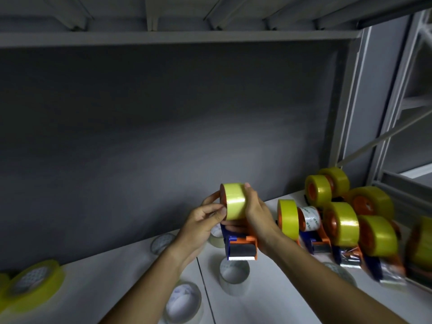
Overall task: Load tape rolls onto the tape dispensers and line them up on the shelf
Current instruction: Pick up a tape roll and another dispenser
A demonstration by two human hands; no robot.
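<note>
Yellow tape roll sits on the dispenser, between both hands. Left hand pinches its near edge; right hand curls round the far side. Likely light, stiff, slick film; best gripped by the rims.

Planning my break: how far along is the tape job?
Done: several loaded dispensers stand at the right. In hand: both hands, left and right, hold a yellow roll on a dispenser. Left: loose rolls lie on the shelf.
</note>
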